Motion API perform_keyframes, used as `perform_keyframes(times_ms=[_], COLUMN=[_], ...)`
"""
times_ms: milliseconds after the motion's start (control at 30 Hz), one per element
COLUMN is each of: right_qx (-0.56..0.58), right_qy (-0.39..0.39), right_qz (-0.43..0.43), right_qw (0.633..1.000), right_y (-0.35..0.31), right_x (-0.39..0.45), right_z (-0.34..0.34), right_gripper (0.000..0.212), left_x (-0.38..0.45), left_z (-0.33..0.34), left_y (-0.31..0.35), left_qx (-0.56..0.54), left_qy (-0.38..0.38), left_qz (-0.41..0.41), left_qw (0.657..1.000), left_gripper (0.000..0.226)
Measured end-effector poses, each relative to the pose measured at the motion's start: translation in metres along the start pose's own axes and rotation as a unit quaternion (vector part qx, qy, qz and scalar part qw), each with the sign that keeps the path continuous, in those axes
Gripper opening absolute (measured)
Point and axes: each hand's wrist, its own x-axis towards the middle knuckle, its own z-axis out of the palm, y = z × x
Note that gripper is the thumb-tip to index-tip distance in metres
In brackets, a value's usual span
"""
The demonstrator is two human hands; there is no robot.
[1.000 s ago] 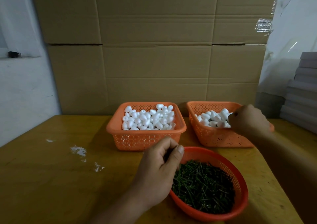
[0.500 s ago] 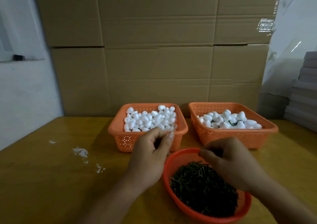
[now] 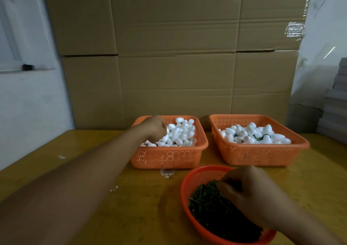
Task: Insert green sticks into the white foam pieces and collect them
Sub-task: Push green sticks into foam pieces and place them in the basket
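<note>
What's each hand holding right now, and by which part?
Cannot tell a firm hold. The left hand reaches into the left basket's foam pieces; the right hand curls over the green sticks in the round basket, fingertips hidden.

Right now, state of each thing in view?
Left hand: reaching into the left basket, on the foam pieces
Right hand: fingers curled down into the green sticks
Round basket: holds sticks
Right basket: part full, foam with green showing
</note>
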Motion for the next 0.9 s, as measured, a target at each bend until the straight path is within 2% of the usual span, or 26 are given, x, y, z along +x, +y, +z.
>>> perform_keyframes(times_ms=[100,200,267,500,633,900], right_qx=[-0.003,-0.012,-0.013,-0.029,-0.04,-0.051], right_qy=[-0.007,0.003,0.007,0.008,0.013,0.012], right_qz=[0.0,-0.005,-0.005,-0.001,-0.003,-0.007], right_qw=[1.0,1.0,1.0,1.0,0.999,0.999], right_y=[-0.003,-0.004,-0.004,-0.003,-0.003,-0.003], right_x=[-0.002,-0.003,-0.004,-0.003,-0.004,-0.005], right_z=[0.0,0.001,0.001,0.004,0.006,0.006], right_gripper=[0.025,0.027,0.026,0.021,0.022,0.024], left_x=[0.005,0.007,0.01,0.019,0.019,0.022], left_z=[0.007,0.016,0.021,0.029,0.031,0.032], left_y=[0.001,0.006,0.009,0.015,0.019,0.023], left_qx=[0.073,0.157,0.191,0.203,0.238,0.266], left_qy=[-0.083,-0.117,-0.123,-0.147,-0.142,-0.147], left_qz=[0.01,0.015,0.01,-0.01,-0.008,-0.004], left_qw=[0.994,0.981,0.974,0.968,0.961,0.953], left_gripper=[0.02,0.033,0.037,0.043,0.057,0.069])
